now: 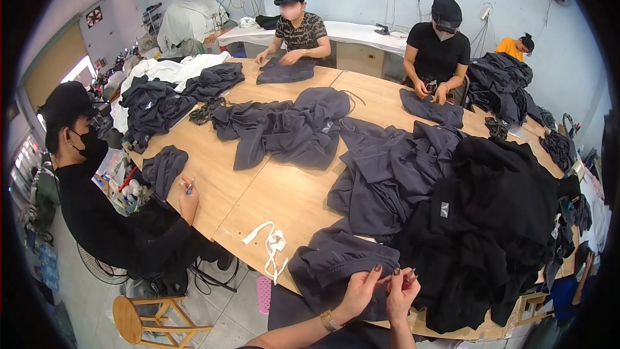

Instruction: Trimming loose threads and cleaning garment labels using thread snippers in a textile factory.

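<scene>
A dark grey garment (342, 252) lies gathered at the table's near edge, part of it hanging down toward my lap. My left hand (361, 292), with a gold-coloured band on its wrist, pinches the garment's edge between thumb and fingers. Close beside it, my right hand (402, 292) is closed in a pinch, its fingertips almost meeting the left ones. Whatever small thing sits between the right fingertips is too small to make out. To the left of the garment, a white cord (274, 245) lies loosely looped on the wooden table (245, 210).
A black garment heap (491, 220) rises just right of my hands. Dark grey garments (394, 174) pile up beyond it, with another heap (284, 126) mid-table. Co-workers handle garments on the left (165, 171) and far sides. A wooden stool (132, 320) stands at lower left.
</scene>
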The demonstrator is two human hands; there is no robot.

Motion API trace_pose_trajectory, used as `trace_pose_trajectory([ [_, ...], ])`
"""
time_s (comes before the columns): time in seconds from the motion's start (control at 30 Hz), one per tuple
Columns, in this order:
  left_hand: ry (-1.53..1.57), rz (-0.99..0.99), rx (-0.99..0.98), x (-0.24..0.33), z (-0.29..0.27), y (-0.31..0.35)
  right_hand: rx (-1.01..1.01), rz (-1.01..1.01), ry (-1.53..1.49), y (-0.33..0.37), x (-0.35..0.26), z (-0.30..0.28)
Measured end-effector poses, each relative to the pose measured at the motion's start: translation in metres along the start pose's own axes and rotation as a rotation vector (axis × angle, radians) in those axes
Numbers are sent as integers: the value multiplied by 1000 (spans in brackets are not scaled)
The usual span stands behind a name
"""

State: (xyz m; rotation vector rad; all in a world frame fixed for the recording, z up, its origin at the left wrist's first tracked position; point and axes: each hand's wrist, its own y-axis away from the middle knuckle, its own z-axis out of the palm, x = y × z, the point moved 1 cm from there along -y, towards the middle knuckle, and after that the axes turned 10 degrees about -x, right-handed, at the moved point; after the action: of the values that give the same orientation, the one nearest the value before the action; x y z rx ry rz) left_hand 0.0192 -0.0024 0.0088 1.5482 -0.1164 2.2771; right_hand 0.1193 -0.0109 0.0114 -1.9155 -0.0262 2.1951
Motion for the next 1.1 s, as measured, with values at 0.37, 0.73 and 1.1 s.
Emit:
trace_pose_trajectory([
  [0.37, 684, 35, -4, 31, -18, -22, 32, 53, 2, -17, -14, 1],
  [0.73, 431, 123, -99, 0, -7, -7, -4, 103, 327, -14, -14, 7],
  [1.1, 539, 67, -12, 21, -3, -19, 76, 45, -35, -11, -15, -10],
])
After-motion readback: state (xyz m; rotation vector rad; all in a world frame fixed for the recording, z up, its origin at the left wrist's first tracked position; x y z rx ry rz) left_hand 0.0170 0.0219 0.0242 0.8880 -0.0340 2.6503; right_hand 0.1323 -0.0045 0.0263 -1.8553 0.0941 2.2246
